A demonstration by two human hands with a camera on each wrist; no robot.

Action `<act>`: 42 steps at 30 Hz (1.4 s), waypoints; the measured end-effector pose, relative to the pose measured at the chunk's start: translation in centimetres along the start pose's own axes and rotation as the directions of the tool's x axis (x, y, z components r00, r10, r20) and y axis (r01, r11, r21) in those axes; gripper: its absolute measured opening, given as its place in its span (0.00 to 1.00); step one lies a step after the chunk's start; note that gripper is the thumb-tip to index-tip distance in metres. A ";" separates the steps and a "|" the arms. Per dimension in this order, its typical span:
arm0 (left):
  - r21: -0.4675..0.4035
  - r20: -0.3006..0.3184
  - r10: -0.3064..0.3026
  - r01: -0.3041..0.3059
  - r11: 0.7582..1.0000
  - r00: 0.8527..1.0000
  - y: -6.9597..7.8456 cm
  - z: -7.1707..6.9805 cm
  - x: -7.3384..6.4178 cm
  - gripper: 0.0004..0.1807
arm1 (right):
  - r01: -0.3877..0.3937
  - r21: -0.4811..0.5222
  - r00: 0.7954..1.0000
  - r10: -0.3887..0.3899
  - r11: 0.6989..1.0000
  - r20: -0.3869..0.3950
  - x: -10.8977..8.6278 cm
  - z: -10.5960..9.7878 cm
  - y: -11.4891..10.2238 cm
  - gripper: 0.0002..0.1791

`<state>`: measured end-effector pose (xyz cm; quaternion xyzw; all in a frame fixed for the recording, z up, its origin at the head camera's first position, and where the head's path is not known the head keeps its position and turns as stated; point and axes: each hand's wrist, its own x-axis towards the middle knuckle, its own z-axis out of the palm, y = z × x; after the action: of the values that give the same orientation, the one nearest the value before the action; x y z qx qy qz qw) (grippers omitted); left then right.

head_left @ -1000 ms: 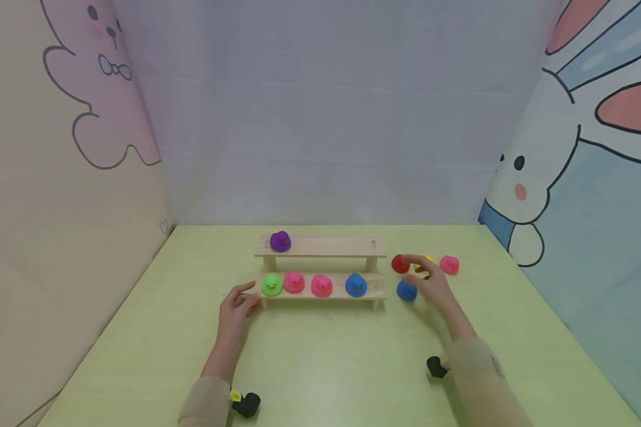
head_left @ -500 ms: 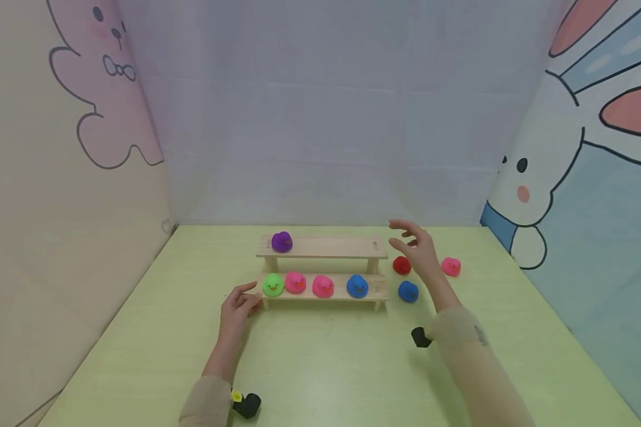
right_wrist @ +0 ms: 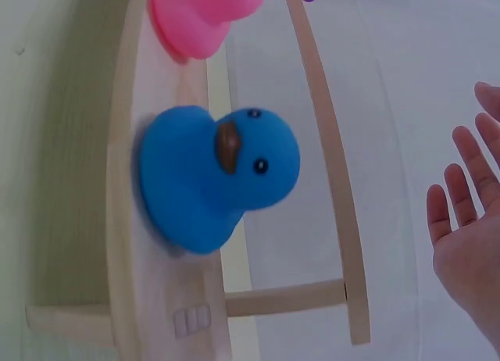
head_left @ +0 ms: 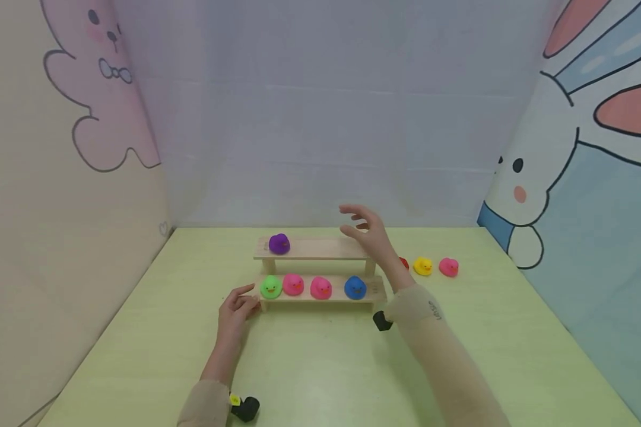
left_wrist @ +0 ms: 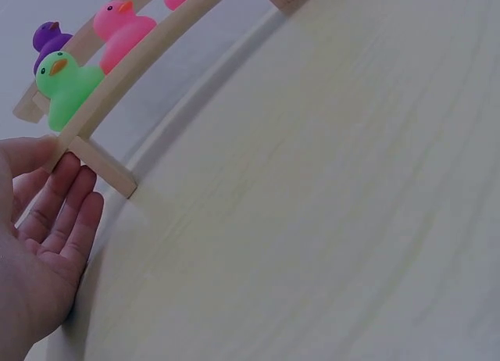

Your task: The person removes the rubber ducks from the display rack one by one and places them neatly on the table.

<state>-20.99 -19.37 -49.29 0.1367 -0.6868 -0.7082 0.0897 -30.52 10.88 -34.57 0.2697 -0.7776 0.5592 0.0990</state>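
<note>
A two-tier wooden stand point(head_left: 328, 249) holds toy ducks. On its upper tier sits a purple duck point(head_left: 279, 244); along the lower tier are a green duck point(head_left: 270, 287), two pink ducks point(head_left: 321, 288) and a blue duck point(right_wrist: 191, 181). My left hand point(head_left: 236, 308) grips the stand's left end, thumb and fingertips at the board's edge beside the leg point(left_wrist: 104, 167). Above the right part of the upper tier hovers my right hand point(head_left: 371, 234), fingers loosely bent and thumb apart. Nothing shows between those fingers in the right wrist view point(right_wrist: 476, 220).
Right of the stand, a yellow duck point(head_left: 423, 266) and a pink duck point(head_left: 449, 267) stand on the pale green table point(head_left: 310, 362). A red duck point(head_left: 404, 263) peeks out from behind my right forearm. A pale cloth wall point(head_left: 320, 118) closes off the back.
My right hand has risen from beside the loose ducks and swung left over the upper tier. Its forearm now hides the loose blue duck. My left hand has stayed put.
</note>
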 end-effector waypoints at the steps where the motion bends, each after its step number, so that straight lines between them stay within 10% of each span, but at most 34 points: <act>1: -0.003 -0.002 -0.001 0.001 1.000 1.000 0.0 0.0 0.0 0.22 | 0.004 0.003 1.000 -0.004 1.000 0.017 0.3 0.4 -0.2 0.24; 11: 0.002 0.002 -0.005 0.005 1.000 1.000 0.0 0.0 0.0 0.22 | 0.039 0.058 0.991 -0.046 0.998 0.126 2.2 4.3 -0.9 0.26; 25: 0.004 0.006 -0.018 0.018 1.000 1.000 -0.1 0.0 0.2 0.22 | -0.005 0.194 0.978 -0.035 0.981 0.204 5.2 11.0 3.6 0.25; 42: -0.009 0.001 -0.001 0.001 1.000 1.000 0.0 0.0 0.0 0.21 | -0.035 0.076 0.952 0.010 0.996 0.305 4.1 11.7 4.3 0.20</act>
<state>-20.95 -19.40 -49.29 0.1362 -0.6836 -0.7114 0.0899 -34.46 -0.24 -40.36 0.3476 -0.7635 0.5429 -0.0394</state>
